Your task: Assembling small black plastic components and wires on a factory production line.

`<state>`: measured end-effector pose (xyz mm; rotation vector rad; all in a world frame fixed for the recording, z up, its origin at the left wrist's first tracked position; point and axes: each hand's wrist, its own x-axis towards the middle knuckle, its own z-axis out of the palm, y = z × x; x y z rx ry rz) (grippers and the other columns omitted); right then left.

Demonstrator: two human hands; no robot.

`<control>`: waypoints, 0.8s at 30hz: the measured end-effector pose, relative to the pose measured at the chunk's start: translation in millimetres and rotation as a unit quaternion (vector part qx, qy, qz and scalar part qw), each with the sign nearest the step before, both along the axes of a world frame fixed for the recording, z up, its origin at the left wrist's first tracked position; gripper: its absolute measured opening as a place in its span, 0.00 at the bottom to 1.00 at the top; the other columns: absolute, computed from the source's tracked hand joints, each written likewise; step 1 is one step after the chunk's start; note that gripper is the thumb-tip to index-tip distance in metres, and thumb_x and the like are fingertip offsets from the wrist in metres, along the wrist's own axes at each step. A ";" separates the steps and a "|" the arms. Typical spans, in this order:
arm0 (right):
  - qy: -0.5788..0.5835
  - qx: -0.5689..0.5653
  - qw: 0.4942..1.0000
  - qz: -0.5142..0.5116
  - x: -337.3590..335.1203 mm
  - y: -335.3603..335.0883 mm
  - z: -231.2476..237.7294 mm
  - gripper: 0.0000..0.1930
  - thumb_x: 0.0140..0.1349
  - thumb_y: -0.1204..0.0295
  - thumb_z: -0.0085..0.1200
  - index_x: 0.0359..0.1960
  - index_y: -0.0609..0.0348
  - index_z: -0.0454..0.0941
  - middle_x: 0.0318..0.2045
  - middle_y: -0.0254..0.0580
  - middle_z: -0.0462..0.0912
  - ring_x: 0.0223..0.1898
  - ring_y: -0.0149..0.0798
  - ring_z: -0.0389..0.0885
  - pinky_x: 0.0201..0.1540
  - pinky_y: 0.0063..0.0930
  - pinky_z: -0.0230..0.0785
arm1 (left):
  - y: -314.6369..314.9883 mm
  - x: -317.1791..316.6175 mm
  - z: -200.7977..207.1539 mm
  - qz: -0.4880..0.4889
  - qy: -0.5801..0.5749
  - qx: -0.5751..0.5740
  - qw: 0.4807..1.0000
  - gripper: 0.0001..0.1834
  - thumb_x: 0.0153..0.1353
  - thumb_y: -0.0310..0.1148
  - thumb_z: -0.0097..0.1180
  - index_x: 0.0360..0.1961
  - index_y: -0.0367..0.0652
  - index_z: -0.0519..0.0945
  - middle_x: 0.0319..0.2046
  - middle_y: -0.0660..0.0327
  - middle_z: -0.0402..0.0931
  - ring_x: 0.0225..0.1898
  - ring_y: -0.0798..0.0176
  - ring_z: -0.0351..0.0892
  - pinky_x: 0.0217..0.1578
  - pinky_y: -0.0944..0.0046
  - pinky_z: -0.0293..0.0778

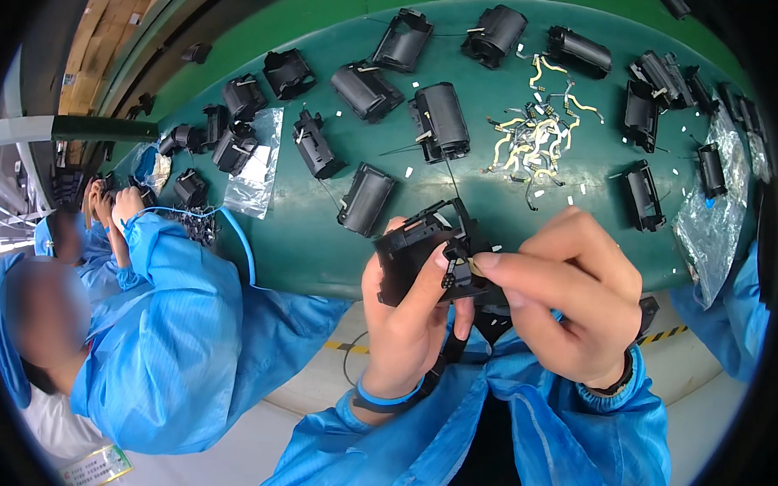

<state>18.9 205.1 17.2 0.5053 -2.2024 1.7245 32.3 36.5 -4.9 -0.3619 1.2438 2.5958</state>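
My left hand (408, 316) grips a black plastic housing part (419, 253), held up in front of the green table's near edge. My right hand (576, 292) pinches a small yellowish flex strip (472, 265) between thumb and forefinger, pressed against the housing's right side. Both forearms wear blue sleeves, and a blue wrist strap circles my left wrist. A pile of the same yellow flex strips (537, 128) lies on the table beyond my hands.
Several black housings (440, 118) lie scattered over the green table (320, 249). Clear plastic bags (711, 220) sit at the right and another bag (259, 166) at the left. A co-worker in a blue coat (163, 321) works at my left.
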 end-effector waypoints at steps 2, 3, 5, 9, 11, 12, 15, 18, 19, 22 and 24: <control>0.080 0.077 0.994 -0.012 -1.9 0.2 -3.1 0.22 0.43 0.86 0.60 0.44 0.62 0.89 0.30 0.39 0.78 0.25 0.35 0.72 0.28 0.27 0.61 | 0.9 -1.4 2.0 0.011 0.010 -0.005 1.000 0.07 0.72 0.26 0.54 0.46 0.35 0.71 0.32 0.55 0.78 0.20 0.62 0.78 0.14 0.68 0.69; 0.080 0.076 0.994 -0.012 -1.8 -0.5 -2.8 0.22 0.43 0.86 0.60 0.44 0.62 0.89 0.30 0.39 0.78 0.25 0.35 0.72 0.28 0.27 0.61 | 1.4 -1.2 3.4 0.011 0.010 -0.005 1.000 0.07 0.72 0.26 0.54 0.46 0.35 0.71 0.32 0.55 0.78 0.20 0.62 0.78 0.14 0.68 0.69; 0.092 0.091 0.991 -0.025 -1.8 -0.9 -0.6 0.27 0.36 0.86 0.58 0.44 0.62 0.89 0.29 0.39 0.77 0.24 0.35 0.72 0.28 0.27 0.60 | 2.7 -1.0 5.7 0.021 0.009 -0.060 0.998 0.08 0.69 0.27 0.49 0.45 0.32 0.73 0.25 0.54 0.75 0.18 0.62 0.74 0.14 0.67 0.68; 0.076 0.109 0.991 -0.003 -4.4 5.0 4.3 0.28 0.35 0.85 0.56 0.44 0.61 0.90 0.29 0.39 0.76 0.24 0.35 0.71 0.26 0.26 0.59 | 3.0 -0.5 4.1 0.025 0.004 -0.057 0.998 0.08 0.69 0.26 0.50 0.46 0.33 0.73 0.25 0.54 0.75 0.19 0.62 0.75 0.14 0.67 0.68; 0.070 0.111 0.991 0.012 -5.8 8.3 7.0 0.28 0.36 0.85 0.53 0.45 0.61 0.90 0.28 0.39 0.76 0.24 0.35 0.70 0.26 0.27 0.58 | 2.9 -0.3 2.8 0.026 0.012 -0.043 0.999 0.08 0.69 0.26 0.50 0.45 0.33 0.73 0.27 0.54 0.76 0.20 0.63 0.75 0.14 0.67 0.68; 0.069 0.112 0.991 0.012 -6.3 9.6 9.1 0.28 0.36 0.85 0.53 0.45 0.61 0.90 0.28 0.39 0.76 0.24 0.35 0.70 0.26 0.27 0.58 | 2.5 -0.6 2.0 0.025 0.012 -0.043 0.999 0.08 0.69 0.26 0.50 0.45 0.33 0.73 0.27 0.54 0.76 0.20 0.63 0.75 0.14 0.67 0.68; 0.010 0.093 0.995 0.037 -8.6 13.2 11.9 0.28 0.37 0.84 0.52 0.45 0.62 0.90 0.27 0.39 0.75 0.24 0.35 0.69 0.26 0.27 0.58 | 1.8 -1.6 0.9 0.025 0.014 -0.025 0.999 0.08 0.71 0.26 0.58 0.45 0.36 0.71 0.33 0.56 0.78 0.19 0.64 0.77 0.13 0.68 0.69; 0.028 0.092 0.994 0.058 -11.0 14.5 7.3 0.27 0.38 0.83 0.51 0.44 0.63 0.90 0.26 0.39 0.74 0.24 0.36 0.70 0.27 0.27 0.59 | 4.6 -1.2 1.4 0.039 0.016 -0.045 0.998 0.08 0.71 0.26 0.57 0.45 0.36 0.70 0.32 0.56 0.78 0.20 0.65 0.77 0.14 0.68 0.70; 0.030 0.094 0.994 0.049 -10.0 12.5 5.0 0.26 0.39 0.83 0.52 0.44 0.63 0.89 0.27 0.40 0.74 0.25 0.36 0.70 0.27 0.27 0.59 | 6.3 -0.7 1.1 0.041 0.017 -0.045 0.998 0.08 0.71 0.26 0.57 0.45 0.36 0.70 0.32 0.56 0.78 0.20 0.65 0.77 0.14 0.68 0.70; 0.052 0.102 0.993 0.023 -7.5 3.3 -2.7 0.23 0.43 0.81 0.57 0.46 0.63 0.89 0.29 0.40 0.75 0.26 0.37 0.70 0.28 0.29 0.61 | 11.4 -0.8 -0.2 0.060 0.027 -0.063 0.996 0.08 0.71 0.26 0.57 0.44 0.36 0.70 0.31 0.57 0.78 0.20 0.66 0.77 0.14 0.68 0.70; 0.097 0.110 0.989 -0.019 -8.7 -4.1 -7.9 0.22 0.40 0.80 0.69 0.43 0.62 0.88 0.29 0.36 0.72 0.25 0.35 0.69 0.26 0.28 0.61 | 13.2 2.8 -1.0 0.087 0.051 -0.109 0.989 0.12 0.70 0.21 0.52 0.53 0.33 0.74 0.39 0.57 0.78 0.35 0.64 0.79 0.28 0.64 0.77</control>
